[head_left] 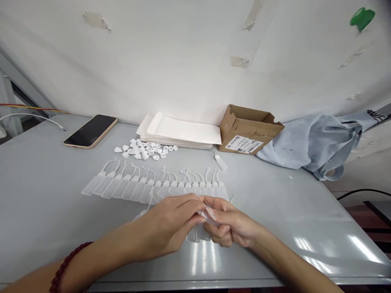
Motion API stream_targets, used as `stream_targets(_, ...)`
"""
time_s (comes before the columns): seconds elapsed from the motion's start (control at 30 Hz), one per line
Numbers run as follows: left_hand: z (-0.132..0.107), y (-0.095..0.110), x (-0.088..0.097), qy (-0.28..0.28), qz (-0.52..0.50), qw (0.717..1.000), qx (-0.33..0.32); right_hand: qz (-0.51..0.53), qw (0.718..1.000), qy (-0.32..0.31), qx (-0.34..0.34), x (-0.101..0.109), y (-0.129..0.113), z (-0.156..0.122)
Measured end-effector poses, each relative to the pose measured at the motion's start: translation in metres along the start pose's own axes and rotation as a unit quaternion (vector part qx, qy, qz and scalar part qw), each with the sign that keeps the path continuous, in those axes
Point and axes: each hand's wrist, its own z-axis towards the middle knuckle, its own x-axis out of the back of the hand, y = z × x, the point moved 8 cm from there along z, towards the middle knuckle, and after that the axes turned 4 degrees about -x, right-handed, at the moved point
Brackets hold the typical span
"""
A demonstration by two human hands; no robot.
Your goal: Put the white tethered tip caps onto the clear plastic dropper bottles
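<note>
My right hand is wrapped around a small translucent plastic bottle, tilted in front of me. The thumb and fingers of my left hand pinch the bottle's upper end, where a white part shows; my fingers hide most of it. Just beyond my hands lies a row of similar bottles, each with a thin curved white tube at its neck. Part of another group of bottles shows beneath my hands. Behind the row is a loose pile of small white caps.
A phone lies at the back left. White envelopes are stacked against the wall beside an open cardboard box. One bottle lies apart near the box. A light blue cloth covers the back right of the grey table.
</note>
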Motion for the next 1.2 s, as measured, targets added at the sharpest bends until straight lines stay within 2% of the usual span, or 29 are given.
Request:
stream_targets(0.1,0.001,-0.006,0.003,0.024,0.007,1.0,0.003,-0.047,0.996,0.05,0.059,0.006,-0.01,-0.001)
stream_targets(0.2,0.003,-0.022,0.012,0.046,0.024,0.997,0.062,-0.108,0.976,0.135,0.133,0.018,-0.026,-0.008)
stream_targets(0.27,0.002,-0.037,0.025,0.072,0.05,0.989,0.118,-0.136,0.949,0.217,0.182,0.034,-0.041,-0.019)
stream_targets(0.37,-0.009,-0.07,0.053,0.105,0.135,0.961,0.218,-0.179,0.878,0.349,0.274,0.065,-0.067,-0.043)
stream_targets(0.47,-0.02,-0.094,0.08,0.113,0.299,0.917,0.24,-0.267,0.761,0.48,0.346,0.096,-0.087,-0.071)
stream_targets(0.53,-0.025,-0.108,0.088,0.094,0.369,0.894,0.237,-0.344,0.691,0.544,0.328,0.115,-0.092,-0.079)
stream_targets(0.57,-0.027,-0.115,0.09,0.083,0.382,0.89,0.236,-0.355,0.681,0.555,0.321,0.125,-0.092,-0.079)
stream_targets(0.7,-0.03,-0.134,0.085,0.038,0.367,0.897,0.244,-0.374,0.667,0.571,0.299,0.153,-0.088,-0.073)
stream_targets(0.83,-0.028,-0.139,0.081,0.017,0.352,0.902,0.249,-0.393,0.663,0.575,0.275,0.164,-0.086,-0.068)
stream_targets(1.03,-0.027,-0.139,0.083,0.01,0.34,0.899,0.276,-0.431,0.658,0.563,0.254,0.154,-0.089,-0.066)
stream_targets(1.2,-0.028,-0.137,0.086,0.007,0.324,0.9,0.293,-0.467,0.64,0.568,0.222,0.142,-0.095,-0.075)
